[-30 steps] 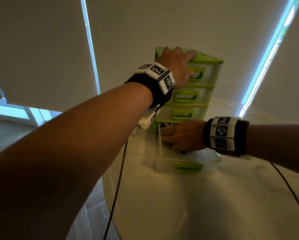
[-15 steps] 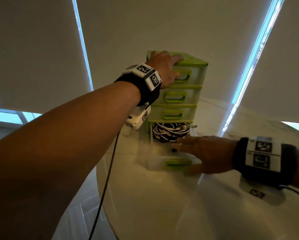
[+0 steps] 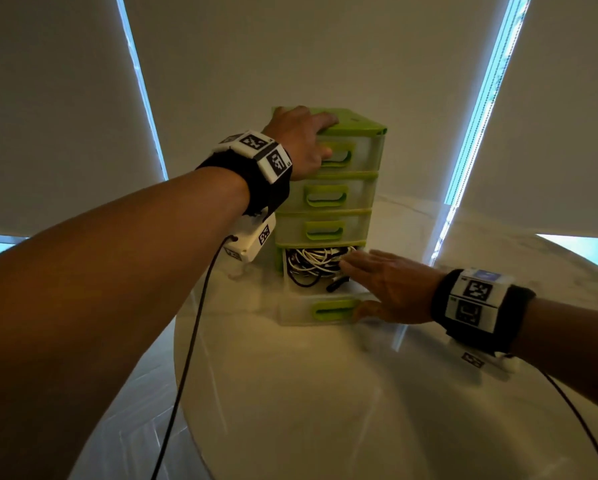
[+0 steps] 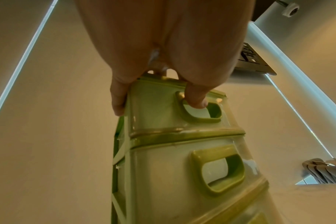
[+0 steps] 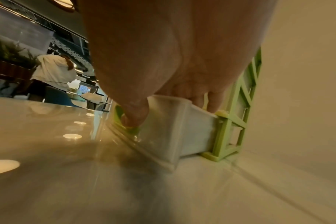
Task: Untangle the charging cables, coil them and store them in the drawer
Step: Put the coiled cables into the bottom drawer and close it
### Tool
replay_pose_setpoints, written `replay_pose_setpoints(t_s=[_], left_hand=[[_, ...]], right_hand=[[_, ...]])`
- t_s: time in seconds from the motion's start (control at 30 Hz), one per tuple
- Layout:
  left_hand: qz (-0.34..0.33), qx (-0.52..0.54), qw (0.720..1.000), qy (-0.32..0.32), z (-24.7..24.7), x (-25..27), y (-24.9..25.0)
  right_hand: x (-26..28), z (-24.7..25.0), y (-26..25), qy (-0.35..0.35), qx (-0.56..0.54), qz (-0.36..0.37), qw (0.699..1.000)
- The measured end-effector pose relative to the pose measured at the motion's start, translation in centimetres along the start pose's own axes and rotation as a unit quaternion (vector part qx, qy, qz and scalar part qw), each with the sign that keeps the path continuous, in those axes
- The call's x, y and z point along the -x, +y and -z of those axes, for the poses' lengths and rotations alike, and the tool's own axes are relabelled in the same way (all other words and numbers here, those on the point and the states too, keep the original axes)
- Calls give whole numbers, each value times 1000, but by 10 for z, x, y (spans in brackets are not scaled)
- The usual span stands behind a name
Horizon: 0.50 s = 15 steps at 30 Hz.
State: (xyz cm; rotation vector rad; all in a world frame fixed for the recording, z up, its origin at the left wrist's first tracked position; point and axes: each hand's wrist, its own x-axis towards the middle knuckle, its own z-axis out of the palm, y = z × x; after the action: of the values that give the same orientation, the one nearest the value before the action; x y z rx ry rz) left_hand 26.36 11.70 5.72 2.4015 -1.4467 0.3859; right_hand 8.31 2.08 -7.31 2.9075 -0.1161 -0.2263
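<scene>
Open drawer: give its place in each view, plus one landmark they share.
Head: open drawer at lower centre, bottom of the tower, cables inside.
Left wrist: not in view; only upper drawers show.
Right wrist: centre, its clear side wall under the right hand.
Shared landmark: green frame.

Lime-green and translucent drawer unit [image 3: 367, 157], white and black cables [image 3: 311, 265], pale marbled table [image 3: 325, 393]

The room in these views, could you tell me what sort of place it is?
Probably a shared office or lounge: a glossy marble-look table by blinds, and, in the right wrist view, another person near a lit screen.
</scene>
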Motion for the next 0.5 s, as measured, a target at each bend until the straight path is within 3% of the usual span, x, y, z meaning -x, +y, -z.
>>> replay_pose_setpoints(t_s=[0.17,0.3,0.37,0.43,0.5], left_hand=[[-19,-5,1000,8,-2,-4,-7],[-28,-18,999,-8,-4,-8,-12],[-35,33,999,10,-5,-4,-18],[29,148,988,42,-10,8,-27],[143,294,945,27,-22,23,-41]], right_hand=[[-38,4,3,-29,-28,-27,999],[-32,10,8,22,-102,-70,992],[-23,14,14,57,-146,-95,983],[-17,18,24,78,-220,-152,960],[-19,16,35,75,-346,-216,910]])
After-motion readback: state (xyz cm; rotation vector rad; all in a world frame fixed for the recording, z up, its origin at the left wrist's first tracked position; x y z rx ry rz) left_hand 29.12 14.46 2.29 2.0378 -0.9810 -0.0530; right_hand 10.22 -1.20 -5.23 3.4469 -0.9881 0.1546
